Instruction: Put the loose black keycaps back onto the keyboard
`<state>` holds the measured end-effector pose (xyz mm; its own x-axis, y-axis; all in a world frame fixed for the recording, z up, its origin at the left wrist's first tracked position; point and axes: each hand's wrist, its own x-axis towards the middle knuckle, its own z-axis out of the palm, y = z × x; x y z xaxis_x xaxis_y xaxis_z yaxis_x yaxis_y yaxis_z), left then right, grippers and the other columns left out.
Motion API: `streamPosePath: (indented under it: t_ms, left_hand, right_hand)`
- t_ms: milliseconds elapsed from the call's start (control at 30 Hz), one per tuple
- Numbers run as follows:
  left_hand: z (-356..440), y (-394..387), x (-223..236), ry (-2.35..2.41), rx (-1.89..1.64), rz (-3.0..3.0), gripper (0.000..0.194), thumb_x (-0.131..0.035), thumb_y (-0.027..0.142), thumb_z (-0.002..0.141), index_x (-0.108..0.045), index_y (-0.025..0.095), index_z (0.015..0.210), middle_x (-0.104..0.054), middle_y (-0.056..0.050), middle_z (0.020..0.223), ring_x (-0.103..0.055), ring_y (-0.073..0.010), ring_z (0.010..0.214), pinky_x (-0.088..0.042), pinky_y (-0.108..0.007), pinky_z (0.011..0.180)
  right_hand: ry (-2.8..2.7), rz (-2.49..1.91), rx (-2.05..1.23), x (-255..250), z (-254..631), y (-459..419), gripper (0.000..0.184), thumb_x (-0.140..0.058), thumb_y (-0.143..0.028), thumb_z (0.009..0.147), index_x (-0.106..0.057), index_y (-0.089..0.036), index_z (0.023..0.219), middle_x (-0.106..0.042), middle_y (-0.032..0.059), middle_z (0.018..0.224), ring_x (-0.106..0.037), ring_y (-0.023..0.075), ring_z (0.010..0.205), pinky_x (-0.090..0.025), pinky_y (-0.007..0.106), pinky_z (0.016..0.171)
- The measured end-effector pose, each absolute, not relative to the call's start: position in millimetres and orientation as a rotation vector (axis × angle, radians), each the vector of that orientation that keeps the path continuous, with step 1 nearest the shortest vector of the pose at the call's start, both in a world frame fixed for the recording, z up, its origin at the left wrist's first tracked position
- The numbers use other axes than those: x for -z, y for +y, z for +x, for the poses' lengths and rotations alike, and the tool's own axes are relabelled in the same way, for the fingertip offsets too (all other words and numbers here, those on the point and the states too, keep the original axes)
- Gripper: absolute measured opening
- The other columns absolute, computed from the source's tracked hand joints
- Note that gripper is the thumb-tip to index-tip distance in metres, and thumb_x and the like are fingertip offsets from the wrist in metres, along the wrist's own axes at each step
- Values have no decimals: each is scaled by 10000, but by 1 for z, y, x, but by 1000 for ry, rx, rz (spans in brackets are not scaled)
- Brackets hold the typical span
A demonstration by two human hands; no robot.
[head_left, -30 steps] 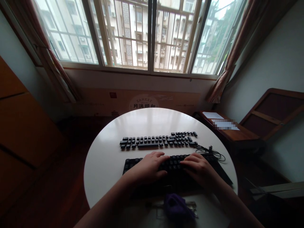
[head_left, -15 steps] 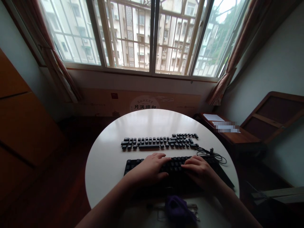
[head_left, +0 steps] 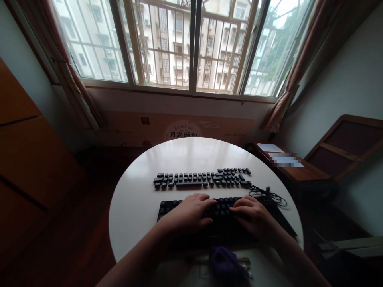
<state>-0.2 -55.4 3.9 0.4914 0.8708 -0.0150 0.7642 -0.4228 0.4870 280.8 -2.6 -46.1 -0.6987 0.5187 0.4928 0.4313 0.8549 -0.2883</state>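
A black keyboard (head_left: 223, 208) lies on the round white table, partly covered by both hands. My left hand (head_left: 196, 209) rests over its left and middle part, thumb spread away from the fingers, with nothing visible in it. On the right part of the keyboard is my right hand (head_left: 249, 210), its fingers curled and pressed together at the keys; whatever may be between the fingertips is hidden. Behind the keyboard, loose black keycaps (head_left: 188, 178) lie in rows, with a long spacebar keycap (head_left: 189, 184) in front.
A coiled black cable (head_left: 271, 195) lies at the keyboard's back right. Near me on the white table (head_left: 134, 215) is a dark purple object (head_left: 226, 263) beside thin metal pieces. To the right stands a wooden bench (head_left: 311, 171) with papers (head_left: 271, 148). Windows rise behind.
The whole view has shifted very slightly. Both hands keep nearly the same place and pose on the keyboard.
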Motion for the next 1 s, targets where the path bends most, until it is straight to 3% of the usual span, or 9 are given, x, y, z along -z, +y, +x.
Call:
streamPosePath:
  t_ms: [1000]
  left_hand:
    - [1,-54,-3,1369,-313,2315,636,-701,356,841,-550,246,1448,-548,-108,1466,-504,-336,1332,-383,-483,1135]
  right_hand:
    - [-2527,-773,-209,47,283,-2,221,-604,-205,948,-755,-267,1097,-727,66,1031,-641,225,978,-533,414,899]
